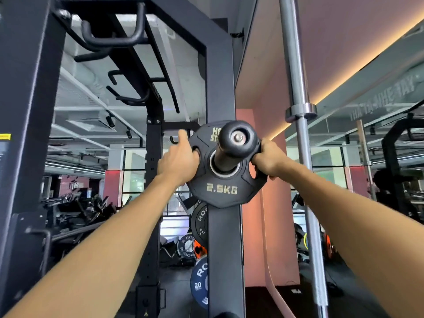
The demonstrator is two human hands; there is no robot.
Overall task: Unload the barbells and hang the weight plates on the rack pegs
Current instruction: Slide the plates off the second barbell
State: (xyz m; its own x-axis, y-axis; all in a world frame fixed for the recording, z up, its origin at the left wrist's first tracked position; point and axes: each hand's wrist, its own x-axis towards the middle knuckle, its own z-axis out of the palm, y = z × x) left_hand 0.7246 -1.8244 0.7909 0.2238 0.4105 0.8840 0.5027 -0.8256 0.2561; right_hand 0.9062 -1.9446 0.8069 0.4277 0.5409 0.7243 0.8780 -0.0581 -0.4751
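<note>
**A:** Where's the plate against the hands?

**B:** I see the plate [226,177], marked 2.5KG, between them. My left hand [179,160] grips its left edge, fingers curled into a grip hole, thumb up on the rim. My right hand [269,158] is clamped on the right edge, fingers wrapped round the rim by another hole. The plate sits on the peg [234,143], which runs through its centre hole and points toward me, its capped end ahead of the plate's face.

**A:** Anything you can't make out?

**B:** The peg covers most of the upper lettering on the plate; I read only "HA" and "ST". How far back the plate sits on the peg, I can't tell. The upright [226,249] behind hides half of the lower plates [199,228]; one blue disc shows "20".

**A:** And around it?

**B:** A steel bar [298,92] stands nearly vertical just right of my right hand, with a collar partway up. Left of the upright the rack [27,111] carries pull-up handles overhead. Beyond is a gym: a pink wall, dark machines, windows, and a lit strip along the ceiling.
</note>
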